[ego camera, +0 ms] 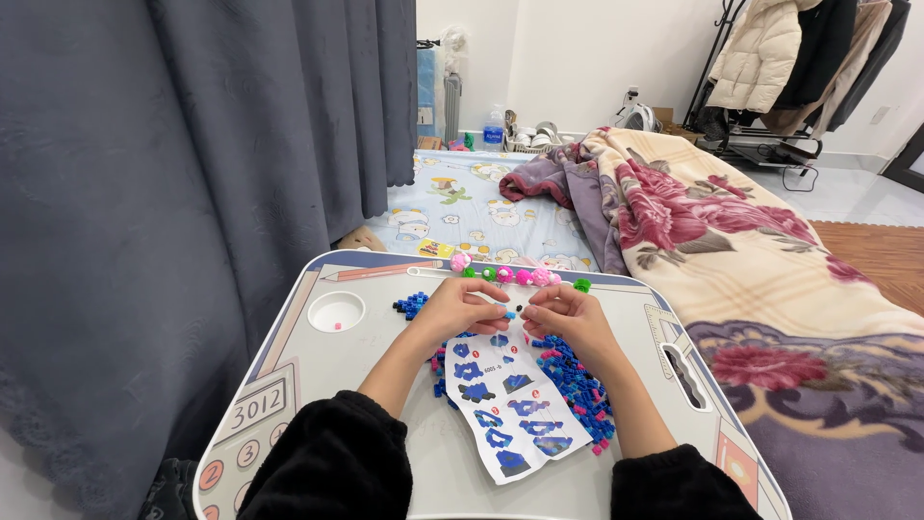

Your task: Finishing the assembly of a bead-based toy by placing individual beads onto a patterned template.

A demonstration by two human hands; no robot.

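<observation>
Black sleeves [332, 462] sat nearest the lens, both forearms running up over a grey lap tray [375, 438].

Head view, only one.

Instruction sheet [510, 404], white with blue step pictures, lay flat on the tray between the wrists. Its long axis ran from near the hands down toward the near right; the far end was tucked under the hands.

Left hand [462, 306] and right hand [568, 316] met at the tray's middle, fingertips turned inward toward each other. A small blue piece [509, 315] showed just between the two sets of fingertips, touching or nearly touching both. Too small to tell its shape, its long axis or which way it pointed. Fingers of both hands were curled and bunched together at the tips, pinched in on that piece as far as could be seen; the exact hold was hidden.

Loose blue and pink bricks [576, 380] lay heaped along the sheet's right edge, under and beside the right wrist. A smaller blue brick cluster [411, 305] lay just left of the left hand.

Beyond the fingers, a row of pink and green beads [520, 276] ran left to right along the tray's far edge.

Round cup recess [336, 311] at the tray's left, one pink speck in it, well apart from the hands.

Floral blanket [731, 241] lay to the right, grey curtain [192, 173] to the left.
</observation>
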